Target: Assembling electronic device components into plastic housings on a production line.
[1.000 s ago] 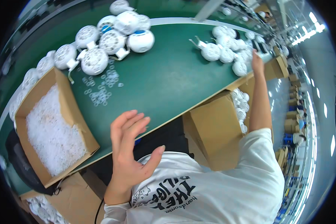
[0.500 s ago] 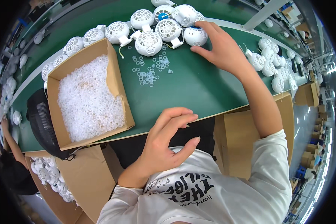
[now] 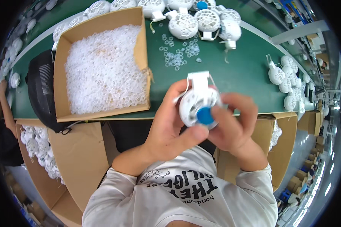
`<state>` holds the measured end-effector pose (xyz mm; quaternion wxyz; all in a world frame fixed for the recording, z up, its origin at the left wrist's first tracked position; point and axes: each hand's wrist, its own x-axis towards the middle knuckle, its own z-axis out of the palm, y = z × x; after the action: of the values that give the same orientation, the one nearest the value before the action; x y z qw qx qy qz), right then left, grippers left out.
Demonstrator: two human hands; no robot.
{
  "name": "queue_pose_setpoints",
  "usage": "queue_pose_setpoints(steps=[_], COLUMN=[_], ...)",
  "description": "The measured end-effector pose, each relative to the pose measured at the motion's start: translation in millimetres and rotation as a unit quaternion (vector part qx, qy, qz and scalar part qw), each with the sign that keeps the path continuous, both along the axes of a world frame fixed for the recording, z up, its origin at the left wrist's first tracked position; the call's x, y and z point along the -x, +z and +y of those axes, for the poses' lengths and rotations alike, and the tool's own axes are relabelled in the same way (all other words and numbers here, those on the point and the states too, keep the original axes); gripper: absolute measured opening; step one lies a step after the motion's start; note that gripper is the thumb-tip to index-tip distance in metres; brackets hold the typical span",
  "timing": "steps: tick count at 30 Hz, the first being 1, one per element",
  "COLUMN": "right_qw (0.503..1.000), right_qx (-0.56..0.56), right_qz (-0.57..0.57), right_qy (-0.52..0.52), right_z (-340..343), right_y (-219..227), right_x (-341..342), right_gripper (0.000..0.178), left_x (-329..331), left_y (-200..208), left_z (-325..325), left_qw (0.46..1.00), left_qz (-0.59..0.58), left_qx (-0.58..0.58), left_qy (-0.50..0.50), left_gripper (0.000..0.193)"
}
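A small round white fan (image 3: 190,107) with a slotted face and a white clip arm is held over the table's front edge, its clip end pointing away from me. My left hand (image 3: 164,130) is closed round its left side, thumb along the near edge. On the fan's face sits a blue disc (image 3: 205,115). My right hand (image 3: 234,126) grips the fan's right side, its fingers bent and smeared by motion, fingertips against the disc. Beyond the hands, loose clear plastic rings (image 3: 175,59) are scattered on the green tabletop (image 3: 250,89).
A cardboard box (image 3: 102,116) full of clear rings stands on the left, beside a black mesh-backed item (image 3: 41,87). More white fans (image 3: 183,26) line the far side, with another cluster (image 3: 290,81) at right. Below the table, an open carton (image 3: 39,151) holds fans.
My right hand has come back from the far row with a fan, now in both hands. The left hand has risen to meet it. My view has shifted.
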<state>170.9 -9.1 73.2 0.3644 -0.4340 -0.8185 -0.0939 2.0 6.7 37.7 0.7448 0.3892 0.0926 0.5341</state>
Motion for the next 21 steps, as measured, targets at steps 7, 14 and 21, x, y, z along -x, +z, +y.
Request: queue_pose_setpoints(steps=[7, 14, 21], right_qw=[0.909, 0.886, 0.915], right_qx=[0.280, 0.366, 0.323], right_qz=[0.286, 0.269, 0.239], right_qy=[0.118, 0.096, 0.047], right_z=[2, -1, 6], right_y=[-15, -9, -7], right_x=[2, -3, -14], right_gripper=[0.053, 0.031, 0.011], left_x=[16, 16, 18], left_y=[-20, -30, -30], left_z=[-4, -9, -7], left_qw=[0.995, 0.980, 0.968], left_qz=[0.078, 0.191, 0.248], left_qx=[0.051, -0.047, -0.031], left_qy=[0.030, 0.041, 0.002], left_gripper=[0.055, 0.080, 0.085])
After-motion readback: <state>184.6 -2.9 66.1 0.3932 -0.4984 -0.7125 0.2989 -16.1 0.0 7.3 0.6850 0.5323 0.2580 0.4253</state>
